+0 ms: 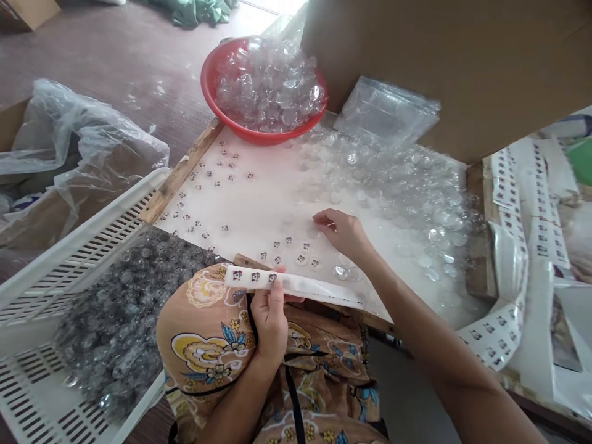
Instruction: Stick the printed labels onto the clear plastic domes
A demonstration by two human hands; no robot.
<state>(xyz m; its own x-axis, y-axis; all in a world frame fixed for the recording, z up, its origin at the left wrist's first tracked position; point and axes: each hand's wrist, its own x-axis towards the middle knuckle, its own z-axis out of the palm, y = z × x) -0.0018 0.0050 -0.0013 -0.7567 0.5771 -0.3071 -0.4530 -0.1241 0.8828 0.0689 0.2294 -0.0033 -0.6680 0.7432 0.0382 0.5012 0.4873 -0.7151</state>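
Note:
My left hand (272, 311) grips a white strip of stickers (324, 290) near the front edge of the table, thumb on top. Small dark printed figures show at the strip's left end, and its right part bends away. Over the middle of the white tabletop (259, 197), my right hand (342, 234) has its fingers bent together; whatever is at the fingertips, if anything, is too clear or small to make out. Just below it lie several clear round pieces with printed figures (301, 259). Plain clear domed discs (341, 272) lie beside them.
A red basin (222, 117) heaped with clear discs stands at the back. Loose discs (407, 191) cover the right side near a clear plastic bag (388, 111). A white crate (83, 246) of finished-looking pieces stands left; sticker strips (504, 327) hang right. A large cardboard panel (444, 61) rises behind.

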